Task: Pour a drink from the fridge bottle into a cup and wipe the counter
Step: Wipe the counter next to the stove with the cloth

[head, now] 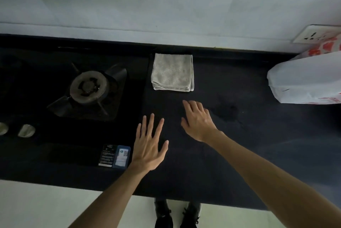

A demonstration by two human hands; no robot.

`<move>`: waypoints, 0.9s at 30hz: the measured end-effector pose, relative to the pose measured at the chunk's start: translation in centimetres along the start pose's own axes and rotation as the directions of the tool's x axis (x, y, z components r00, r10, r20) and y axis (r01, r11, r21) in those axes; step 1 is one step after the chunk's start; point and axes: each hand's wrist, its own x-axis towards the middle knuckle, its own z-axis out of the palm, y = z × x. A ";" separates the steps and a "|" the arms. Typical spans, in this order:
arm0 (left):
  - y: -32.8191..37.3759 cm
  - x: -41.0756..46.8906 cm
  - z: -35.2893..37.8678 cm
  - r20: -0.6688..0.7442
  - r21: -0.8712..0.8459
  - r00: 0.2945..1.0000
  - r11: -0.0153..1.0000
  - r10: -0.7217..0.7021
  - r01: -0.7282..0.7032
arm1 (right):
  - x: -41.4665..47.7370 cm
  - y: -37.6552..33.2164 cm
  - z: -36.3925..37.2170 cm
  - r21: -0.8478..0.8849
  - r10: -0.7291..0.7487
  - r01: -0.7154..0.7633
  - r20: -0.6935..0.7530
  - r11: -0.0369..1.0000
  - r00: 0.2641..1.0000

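Cloth (172,71): pale, folded square, lying flat on the dark counter (239,154) at 12 o'clock from both hands, touched by neither.
Left hand (148,146): palm down above the counter, fingers (151,126) straight and spread wide, holding nothing; I cannot tell whether it touches the surface.
Right hand (198,122): palm down, fingers (190,106) loosely spread, empty, tips near the cloth's front edge.
Plastic bag (302,80): white with red print, at 3 o'clock from the cloth, cut off by the frame; contents hidden.
Dark patch (227,113): at 3 o'clock from the right hand, too dim to identify.
Burner (88,85): at 9 o'clock from the cloth, its surroundings lost in shadow.
Knobs (26,130): at 9 o'clock from the left hand, one cut off.
Shoes (163,213): at 6 o'clock, partly hidden below the counter edge.
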 end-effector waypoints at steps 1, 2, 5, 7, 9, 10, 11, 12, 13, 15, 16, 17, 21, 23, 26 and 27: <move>-0.1 0.0 0.2 -0.007 -0.009 1.000 1.000 0.009 -0.009 | 0.7 0.2 0.1 0.011 0.002 -0.002 -0.018 1.000 1.000; -0.1 0.1 0.3 -0.010 -0.017 1.000 1.000 0.013 -0.013 | 1.5 0.4 0.1 0.025 0.004 -0.003 -0.035 1.000 0.999; -0.2 0.3 0.4 -0.006 -0.015 1.000 1.000 0.005 -0.005 | 4.8 0.7 -0.4 0.054 -0.002 0.007 -0.092 0.999 0.996; -0.2 0.4 0.3 -0.003 -0.017 1.000 1.000 0.002 -0.002 | 7.4 0.6 -1.1 0.031 -0.021 0.026 -0.138 0.999 0.990; -0.3 0.5 0.4 -0.003 -0.026 1.000 1.000 0.002 -0.002 | 10.3 0.0 -1.8 -0.041 -0.030 0.022 -0.198 0.999 0.980; -0.3 0.4 0.3 -0.002 -0.028 1.000 1.000 0.003 -0.003 | 11.8 -0.4 -2.3 -0.085 -0.033 0.013 -0.232 0.996 0.972; -0.3 0.4 0.3 -0.005 -0.029 1.000 1.000 0.004 -0.004 | 13.2 -0.8 -2.8 -0.116 -0.039 0.007 -0.268 0.993 0.963; -0.3 0.4 0.4 -0.009 -0.030 1.000 1.000 0.004 -0.004 | 14.7 -1.3 -3.2 -0.130 -0.044 0.004 -0.303 0.992 0.952; -0.3 0.4 0.3 -0.007 -0.027 1.000 1.000 0.003 -0.004 | 16.1 -1.7 -3.7 -0.130 -0.041 -0.003 -0.334 0.992 0.942; -0.3 0.3 0.3 -0.006 -0.020 1.000 1.000 0.002 -0.003 | 19.0 -2.1 -4.5 -0.125 -0.006 -0.037 -0.329 0.991 0.944; -0.3 0.3 0.3 -0.009 -0.021 1.000 1.000 0.002 -0.002 | 20.2 -2.1 -4.5 -0.119 0.020 -0.057 -0.291 0.991 0.957; -0.3 0.3 0.3 -0.012 -0.027 1.000 1.000 0.001 -0.002 | 21.3 -1.9 -4.1 -0.109 0.047 -0.075 -0.232 0.991 0.972; -0.4 0.3 0.6 -0.020 -0.038 1.000 0.999 -0.001 0.000 | 22.1 -1.1 0.1 -0.113 0.095 -0.094 0.009 0.989 0.995; -0.4 0.4 0.7 -0.032 -0.035 0.999 0.999 0.003 -0.004 | 21.1 -1.3 1.7 -0.144 0.090 -0.088 0.005 0.986 0.996; -0.4 0.4 0.6 -0.039 -0.034 0.999 0.999 0.003 -0.005 | 18.7 -1.7 2.1 -0.173 0.033 -0.030 0.012 0.984 0.999; -0.4 0.4 0.7 -0.039 -0.029 0.999 1.000 0.004 -0.005 | 17.5 -1.5 2.3 -0.183 0.015 -0.013 0.007 0.983 1.000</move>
